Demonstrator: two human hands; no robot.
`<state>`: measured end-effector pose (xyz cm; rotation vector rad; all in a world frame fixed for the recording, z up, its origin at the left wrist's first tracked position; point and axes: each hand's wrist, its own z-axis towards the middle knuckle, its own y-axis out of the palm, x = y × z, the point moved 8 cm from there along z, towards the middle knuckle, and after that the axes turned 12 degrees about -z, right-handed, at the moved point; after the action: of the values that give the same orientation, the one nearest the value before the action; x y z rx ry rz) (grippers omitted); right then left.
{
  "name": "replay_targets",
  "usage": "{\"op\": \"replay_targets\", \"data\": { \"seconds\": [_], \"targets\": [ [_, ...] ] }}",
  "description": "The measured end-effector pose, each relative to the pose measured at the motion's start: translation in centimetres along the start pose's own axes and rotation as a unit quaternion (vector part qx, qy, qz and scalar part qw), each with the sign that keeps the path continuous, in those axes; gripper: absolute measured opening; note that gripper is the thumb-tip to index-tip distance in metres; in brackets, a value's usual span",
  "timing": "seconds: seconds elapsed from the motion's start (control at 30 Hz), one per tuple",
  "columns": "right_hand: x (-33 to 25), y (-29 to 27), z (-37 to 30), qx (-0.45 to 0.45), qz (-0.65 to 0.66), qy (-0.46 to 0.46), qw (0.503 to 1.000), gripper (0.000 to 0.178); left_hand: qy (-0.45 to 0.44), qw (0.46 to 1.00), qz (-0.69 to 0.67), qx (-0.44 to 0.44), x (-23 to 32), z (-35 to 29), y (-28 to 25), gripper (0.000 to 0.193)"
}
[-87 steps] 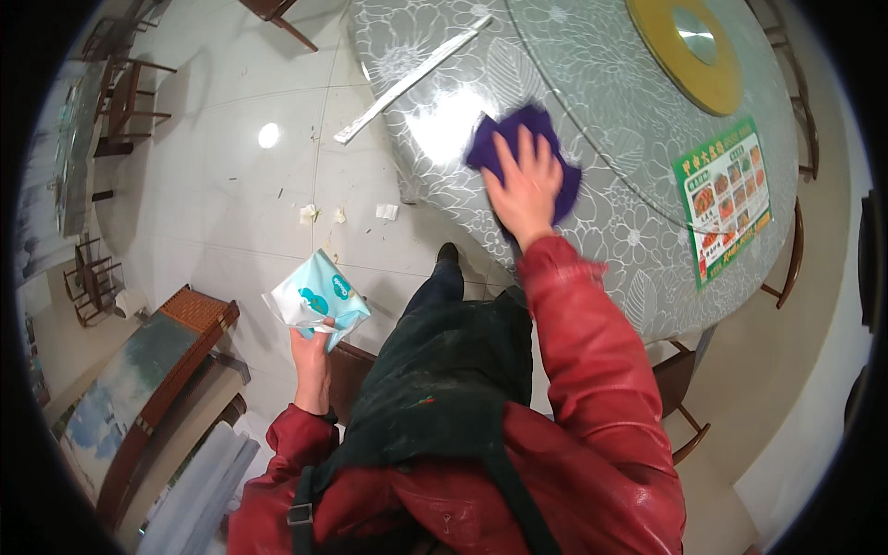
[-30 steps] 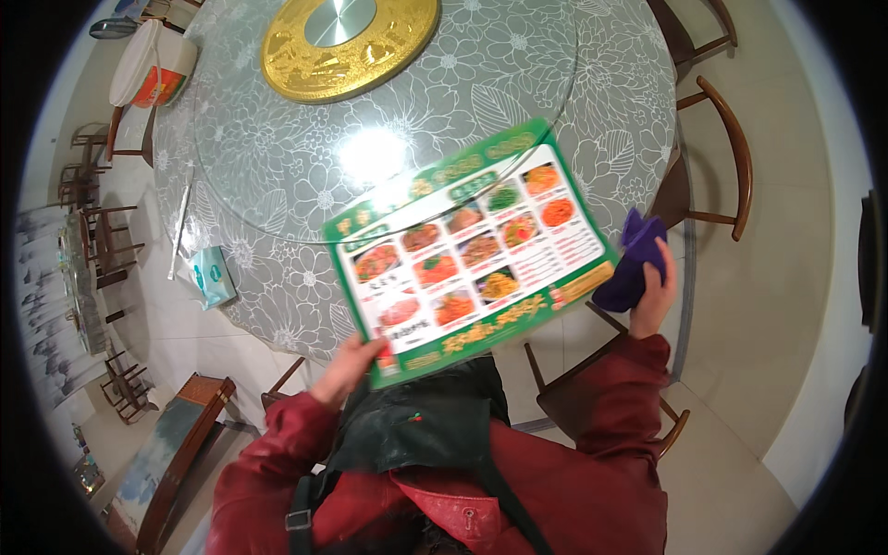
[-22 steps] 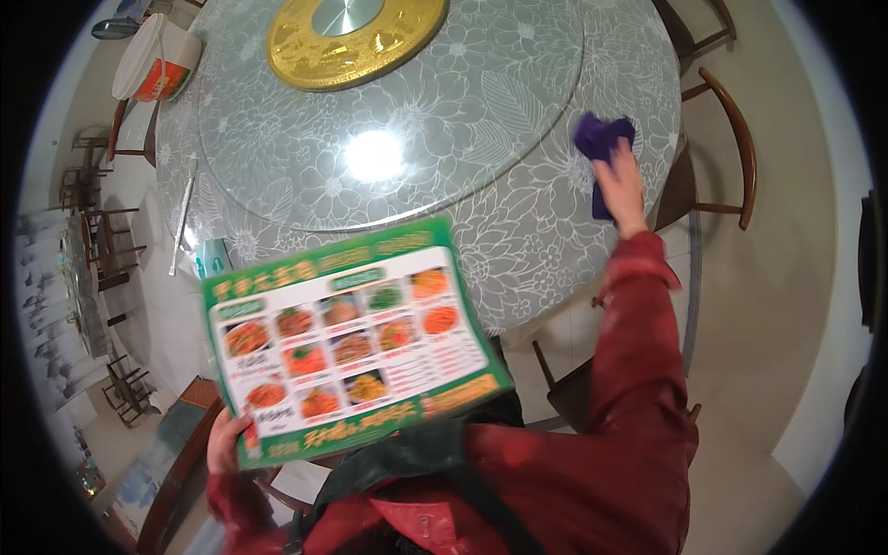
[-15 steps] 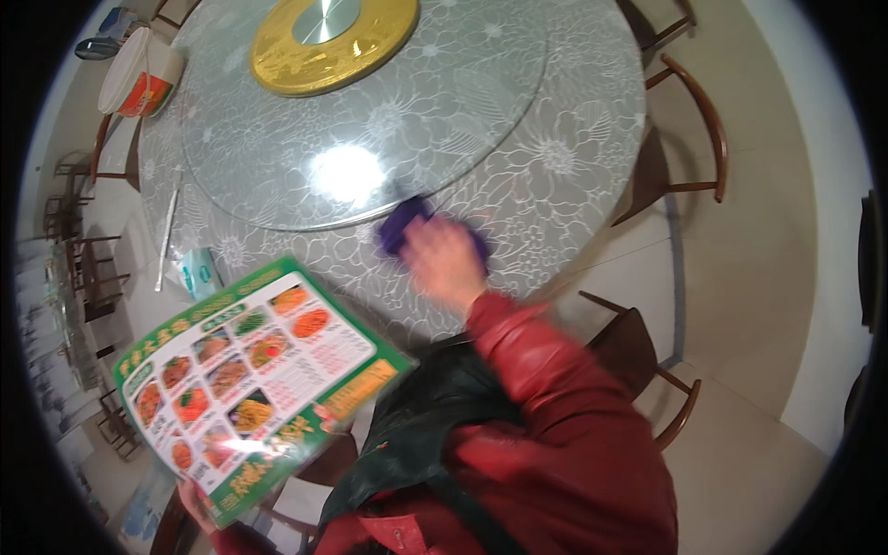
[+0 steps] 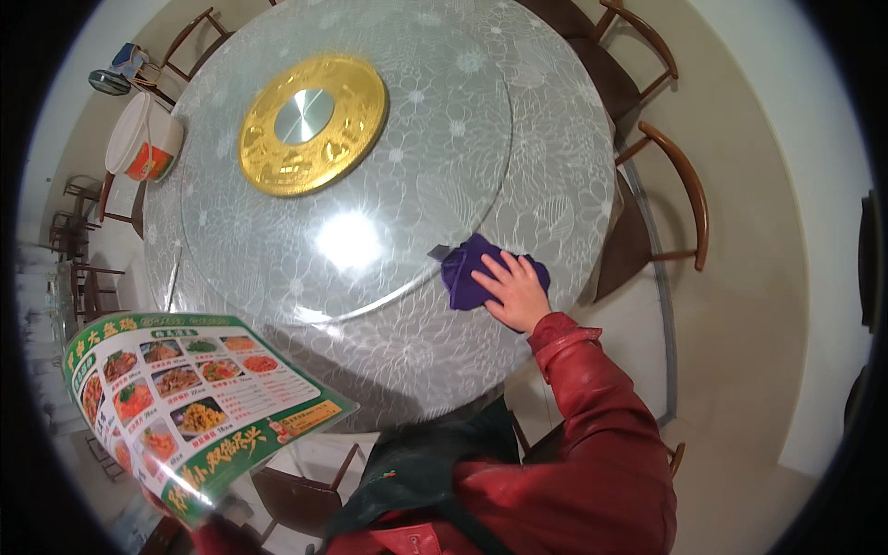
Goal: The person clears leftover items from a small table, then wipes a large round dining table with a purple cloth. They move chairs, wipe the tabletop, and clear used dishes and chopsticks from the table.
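Note:
My right hand [image 5: 520, 294] lies on a crumpled purple cloth [image 5: 465, 278], fingers spread and pressing it flat near the table's right front edge. A small dark piece [image 5: 438, 252] pokes out beside the cloth, at the glass turntable's rim. My left hand [image 5: 157, 502], mostly hidden, holds a large laminated menu [image 5: 217, 384] by its lower corner. Green-bordered and covered in food pictures, the menu tilts over the table's front left side. The round table [image 5: 555, 157] has a patterned grey cover with a glass turntable [image 5: 435, 139] on top.
A gold disc [image 5: 351, 139] with a silver centre sits on the turntable. To the left stands a white bucket [image 5: 145, 139] with an orange label. A thin white stick [image 5: 173, 277] lies near the left edge. Brown wooden chairs [image 5: 689, 185] surround the table.
My right hand and the purple cloth have moved to the right along the table. The menu has shifted left and down, covering the small blue-and-white packet seen earlier. My view has shifted too.

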<state>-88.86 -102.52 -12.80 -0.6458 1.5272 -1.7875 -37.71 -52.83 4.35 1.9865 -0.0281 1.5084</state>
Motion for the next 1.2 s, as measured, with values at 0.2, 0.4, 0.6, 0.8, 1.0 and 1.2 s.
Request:
{"op": "replay_targets", "data": {
  "seconds": [0.2, 0.4, 0.6, 0.8, 1.0, 1.2],
  "targets": [
    [5.1, -7.6, 4.1, 0.077, -0.109, 0.116, 0.984, 0.051, -0.070, 0.992, -0.066, -0.084, -2.3, -0.5, 4.1, 0.059],
    [11.8, -17.1, 3.1, 0.279, 0.256, 0.380, 0.844, 0.029, -0.206, 0.976, 0.075, -0.001, -1.5, -5.7, -7.1, 0.039],
    [4.6, -11.4, 22.2, 0.211, 0.102, 0.141, 0.962, 0.037, -0.353, 0.927, 0.124, 0.030, -12.1, -2.4, 0.8, 0.030],
    [-4.0, -12.4, 13.4, 0.064, 0.212, 0.026, 0.975, 0.039, -0.273, 0.936, 0.209, 0.073, -11.1, -2.6, -0.6, 0.009],
    [12.8, -19.5, 21.8, 0.274, 0.266, 0.184, 0.906, 0.032, -0.224, 0.941, 0.237, 0.091, -13.7, -0.7, 0.8, 0.014],
    [25.0, -12.1, 35.6, 0.056, -0.134, 0.379, 0.914, 0.047, -0.215, 0.927, 0.289, 0.102, -12.8, -1.1, -0.1, 0.018]
  ]
}}
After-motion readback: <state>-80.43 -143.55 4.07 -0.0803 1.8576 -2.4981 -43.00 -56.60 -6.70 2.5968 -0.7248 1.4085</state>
